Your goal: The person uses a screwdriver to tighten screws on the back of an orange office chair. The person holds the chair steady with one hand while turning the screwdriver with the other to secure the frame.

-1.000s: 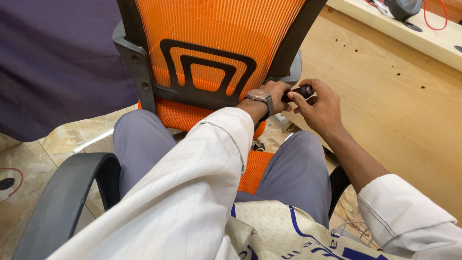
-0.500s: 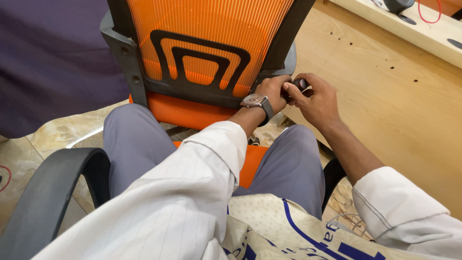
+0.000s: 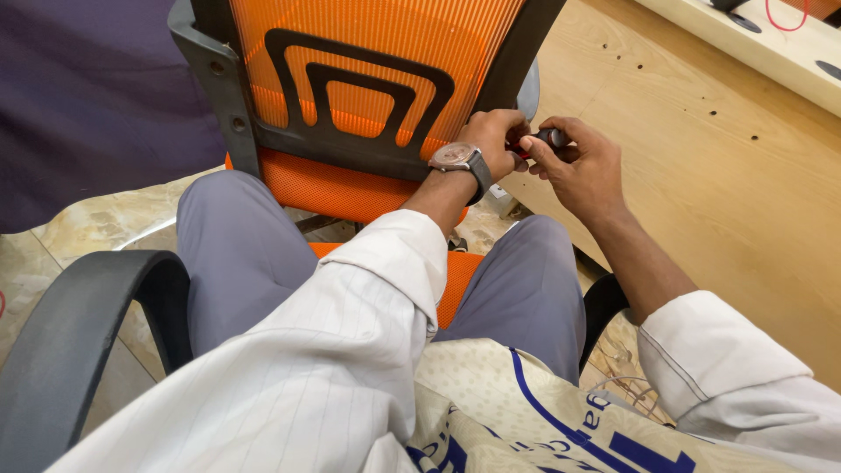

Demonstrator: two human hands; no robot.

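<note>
In the head view, the left hand [image 3: 492,140] gripped the right edge of the orange chair back [image 3: 368,79], at about one o'clock, and the right hand [image 3: 583,171] was closed on a small tool [image 3: 545,137] there. The work at that edge looked unfinished. The wooden board [image 3: 701,175] at three o'clock left little room; nine o'clock was freer.

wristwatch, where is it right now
In the head view the wristwatch sits on the left wrist, just right of centre, against the lower right edge of the orange chair back.
</note>
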